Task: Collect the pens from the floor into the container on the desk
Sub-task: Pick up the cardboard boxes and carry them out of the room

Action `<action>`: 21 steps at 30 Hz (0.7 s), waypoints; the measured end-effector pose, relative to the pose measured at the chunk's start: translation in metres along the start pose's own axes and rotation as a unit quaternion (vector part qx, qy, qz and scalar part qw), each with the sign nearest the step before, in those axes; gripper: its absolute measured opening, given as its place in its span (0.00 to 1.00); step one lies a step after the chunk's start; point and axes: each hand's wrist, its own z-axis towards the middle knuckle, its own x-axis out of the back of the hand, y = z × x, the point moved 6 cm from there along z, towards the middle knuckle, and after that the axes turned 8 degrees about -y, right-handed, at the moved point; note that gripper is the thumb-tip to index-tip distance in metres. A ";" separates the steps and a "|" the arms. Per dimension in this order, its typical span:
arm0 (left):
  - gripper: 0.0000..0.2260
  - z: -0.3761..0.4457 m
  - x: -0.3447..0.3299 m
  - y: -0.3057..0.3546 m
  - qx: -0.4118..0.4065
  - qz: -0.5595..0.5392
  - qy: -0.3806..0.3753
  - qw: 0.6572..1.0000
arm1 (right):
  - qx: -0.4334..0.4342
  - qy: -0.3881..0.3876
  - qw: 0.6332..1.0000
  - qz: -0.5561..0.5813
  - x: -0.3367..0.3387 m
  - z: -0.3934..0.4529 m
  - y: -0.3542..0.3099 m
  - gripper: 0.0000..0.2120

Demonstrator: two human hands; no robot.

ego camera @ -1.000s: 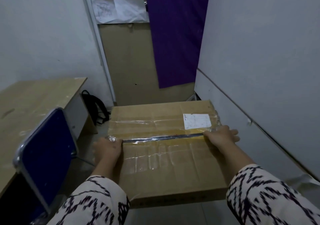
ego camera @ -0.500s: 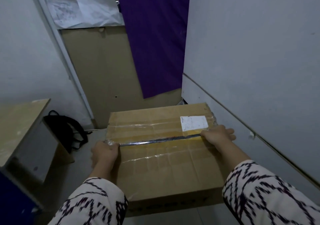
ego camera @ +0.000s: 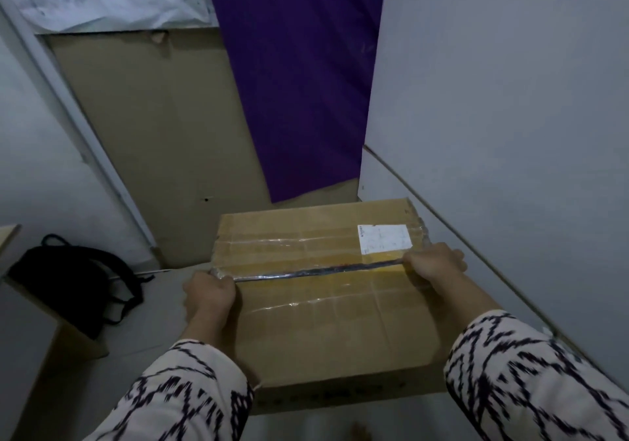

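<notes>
Both hands, left hand and right hand, stay clamped on the cardboard box while the view has swung off the desk; no pens show, so collecting likely hasn't begun

The floor is pale grey. A black backpack lies on it at the far left, beside the leg of a wooden surface whose corner shows at the left edge. A brown board stands on the floor at the far wall.
</notes>
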 end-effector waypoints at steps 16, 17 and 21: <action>0.20 0.198 -0.147 0.164 0.077 0.020 0.004 0.997 | 0.005 -0.066 0.997 -0.035 0.017 0.289 -0.162 0.29; 0.20 0.217 -0.160 0.174 0.074 0.026 -0.001 0.997 | 0.009 -0.070 0.997 -0.043 0.014 0.313 -0.172 0.28; 0.24 0.284 -0.202 0.196 0.071 0.046 -0.011 0.996 | 0.011 -0.079 0.996 -0.033 0.001 0.385 -0.199 0.30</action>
